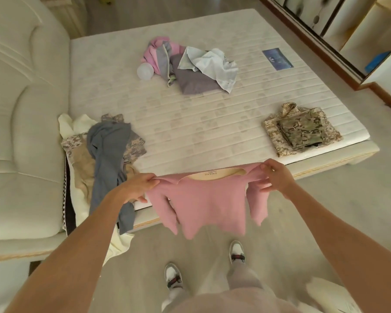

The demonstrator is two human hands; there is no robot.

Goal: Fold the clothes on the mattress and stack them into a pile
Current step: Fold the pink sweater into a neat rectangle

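Observation:
I hold a pink long-sleeved top (208,204) in the air over the near edge of the bare mattress (190,123). My left hand (138,186) pinches its left shoulder and my right hand (274,178) pinches its right shoulder. The body and both sleeves hang down toward the floor. At the mattress's near right corner sits a folded pile of camouflage clothes (301,129). An unfolded heap with a grey garment (106,154) on top lies at the near left. Farther back lies a second loose heap (190,66) of pink, grey and pale blue clothes.
A cream padded headboard (25,123) rises along the left. A white plastic bottle (146,71) lies beside the far heap. A wardrobe with a dark wooden frame (339,48) stands at the right. My feet in white sneakers (237,251) stand on the floor below.

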